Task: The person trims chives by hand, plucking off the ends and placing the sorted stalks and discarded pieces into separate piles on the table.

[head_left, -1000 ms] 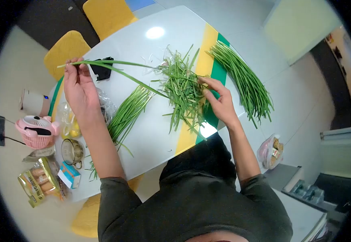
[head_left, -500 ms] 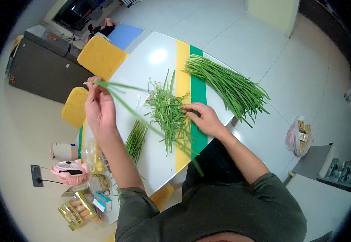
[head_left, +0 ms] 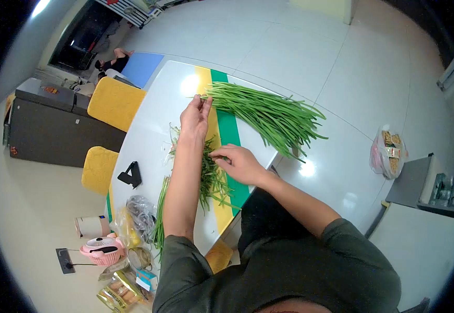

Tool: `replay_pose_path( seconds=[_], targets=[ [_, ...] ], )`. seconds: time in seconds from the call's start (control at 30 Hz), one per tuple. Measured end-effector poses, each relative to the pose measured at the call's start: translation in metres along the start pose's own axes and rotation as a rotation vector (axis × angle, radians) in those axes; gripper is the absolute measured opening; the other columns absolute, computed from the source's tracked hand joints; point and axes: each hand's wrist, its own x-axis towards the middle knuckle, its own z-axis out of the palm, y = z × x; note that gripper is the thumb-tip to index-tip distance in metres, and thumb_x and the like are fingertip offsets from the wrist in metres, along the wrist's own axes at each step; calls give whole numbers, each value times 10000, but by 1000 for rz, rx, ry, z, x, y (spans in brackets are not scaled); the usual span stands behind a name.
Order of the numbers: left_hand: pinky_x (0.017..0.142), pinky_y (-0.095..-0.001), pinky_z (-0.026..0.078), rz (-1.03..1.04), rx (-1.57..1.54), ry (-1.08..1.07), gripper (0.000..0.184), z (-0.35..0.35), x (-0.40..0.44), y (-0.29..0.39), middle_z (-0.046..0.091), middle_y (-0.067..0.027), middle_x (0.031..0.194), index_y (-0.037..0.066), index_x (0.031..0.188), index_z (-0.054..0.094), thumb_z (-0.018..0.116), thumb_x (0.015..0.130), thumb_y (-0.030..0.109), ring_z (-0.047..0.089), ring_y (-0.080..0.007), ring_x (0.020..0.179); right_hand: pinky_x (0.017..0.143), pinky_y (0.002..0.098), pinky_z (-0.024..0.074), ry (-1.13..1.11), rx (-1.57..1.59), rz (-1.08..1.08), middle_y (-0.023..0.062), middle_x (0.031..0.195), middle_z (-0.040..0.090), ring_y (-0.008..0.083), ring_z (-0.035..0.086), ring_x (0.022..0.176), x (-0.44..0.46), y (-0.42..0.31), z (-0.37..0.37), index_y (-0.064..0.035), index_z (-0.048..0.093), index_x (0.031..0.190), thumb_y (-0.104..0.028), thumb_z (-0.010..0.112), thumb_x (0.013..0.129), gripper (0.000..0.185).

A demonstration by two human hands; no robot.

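Observation:
A large bunch of garlic chives (head_left: 268, 115) lies across the far right side of the table, pale ends to the left. My left hand (head_left: 195, 117) reaches those pale ends, its fingertips pinched on them; how many stalks it has is too small to tell. Below it, a loose heap of chive trimmings (head_left: 211, 180) is partly hidden by my left forearm. My right hand (head_left: 240, 164) rests at the heap's right edge, thumb and fingers curled together; what is between them is hidden. A smaller bundle of chives (head_left: 160, 219) lies left of my forearm.
On the white table (head_left: 154, 122) sit a black folding stand (head_left: 130, 175), plastic bags (head_left: 141, 216), a glass jar (head_left: 139, 257), a pink fan (head_left: 103, 250) and a snack pack (head_left: 123, 295). Yellow chairs (head_left: 115, 104) stand at the left. A filled bag (head_left: 388, 151) is at right.
My left hand has moved right, from the raised long chive to the big bunch; that chive no longer shows in it. My right hand stays by the trimmings. The view has shifted.

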Motion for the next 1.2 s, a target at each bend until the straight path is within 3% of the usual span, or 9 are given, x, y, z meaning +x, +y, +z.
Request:
replay_pose_path(
  seconds=[0.27, 0.37, 0.5, 0.53, 0.67, 0.8, 0.9, 1.0, 1.2],
  targets=[
    [816, -353, 659, 25, 241, -6, 142, 1, 2, -10, 614, -119, 921, -88, 1035, 592, 619, 984, 42, 647, -211, 815, 792, 393, 520, 12, -16, -23, 130, 992, 669, 323, 649, 892, 1, 4, 0, -47, 691, 1110, -151, 624, 937, 213],
    [725, -341, 667, 159, 437, 33, 146, 12, -4, -20, 646, -117, 887, -93, 1015, 614, 653, 956, 35, 663, -205, 752, 793, 395, 519, 2, -8, 9, 132, 984, 669, 326, 647, 891, 3, -1, -2, -39, 686, 1103, -151, 625, 935, 210],
    [535, -279, 594, 231, 565, 48, 189, 17, 2, -29, 658, -105, 823, -97, 976, 639, 720, 916, 63, 645, -169, 662, 840, 431, 509, -16, 11, 37, 147, 1006, 674, 350, 638, 957, 4, -2, -3, -30, 680, 1095, -156, 609, 932, 218],
    [458, -256, 519, 226, 568, 40, 225, 16, 6, -29, 654, -96, 799, -76, 988, 612, 761, 881, 53, 623, -150, 624, 863, 448, 504, -25, 14, 40, 154, 1017, 676, 361, 633, 990, 4, -2, -3, -29, 680, 1095, -159, 601, 931, 224],
    [433, -253, 470, 242, 515, 128, 314, 9, 13, -21, 647, -89, 792, -3, 1001, 537, 801, 833, 17, 585, -140, 585, 808, 415, 515, -29, 64, 82, 146, 1024, 686, 336, 643, 897, 3, -2, -2, -35, 693, 1117, -158, 611, 933, 236],
    [498, -238, 485, 346, 440, 89, 281, -14, -10, 24, 667, -82, 845, -10, 1030, 581, 791, 854, 55, 616, -136, 659, 753, 374, 517, -50, 59, 86, 143, 1019, 690, 294, 634, 810, 4, -1, -3, -52, 706, 1129, -161, 618, 936, 238],
    [586, -245, 484, 426, 545, 98, 291, -60, -39, 68, 683, -57, 925, -4, 1115, 622, 764, 877, 83, 624, -131, 770, 724, 358, 522, -61, 62, 95, 138, 1010, 689, 280, 634, 799, 6, -5, -4, -55, 711, 1123, -155, 613, 939, 232],
    [576, -237, 480, 509, 654, 167, 296, -115, -80, 107, 692, -56, 947, 6, 1143, 630, 752, 883, 78, 634, -125, 773, 723, 342, 537, -61, 70, 87, 138, 1015, 685, 278, 654, 856, 8, -9, -5, -46, 709, 1120, -152, 614, 939, 230],
    [566, -242, 497, 467, 1123, 401, 141, -203, -178, 129, 698, -38, 853, 6, 1017, 729, 729, 886, 55, 622, -98, 728, 782, 294, 496, -92, 154, 133, 111, 1037, 718, 214, 658, 935, 11, -10, 0, -47, 714, 1151, -93, 628, 942, 231]
  ],
)
